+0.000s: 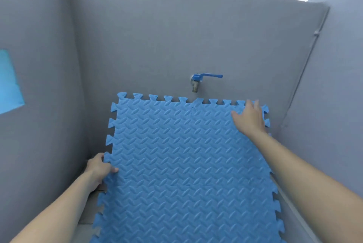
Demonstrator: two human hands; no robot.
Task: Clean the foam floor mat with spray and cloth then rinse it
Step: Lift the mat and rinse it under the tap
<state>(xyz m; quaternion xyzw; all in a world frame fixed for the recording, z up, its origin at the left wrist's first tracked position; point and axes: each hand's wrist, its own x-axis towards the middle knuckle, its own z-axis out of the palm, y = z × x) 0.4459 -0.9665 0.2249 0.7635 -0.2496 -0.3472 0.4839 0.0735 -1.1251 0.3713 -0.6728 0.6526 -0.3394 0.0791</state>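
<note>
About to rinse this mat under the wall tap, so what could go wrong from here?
The foam mat leans with its top edge just under the tap; water may run behind it. Only the left hand grips an edge; the right hand lies flat, so reaching for the blue lever could let the mat slip.

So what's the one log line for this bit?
mat leaning under tap | left hand grips edge | right hand flat on top | no water

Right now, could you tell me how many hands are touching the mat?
2. The left hand grips the mat's left edge; the right hand lies flat near its top right corner.
</note>
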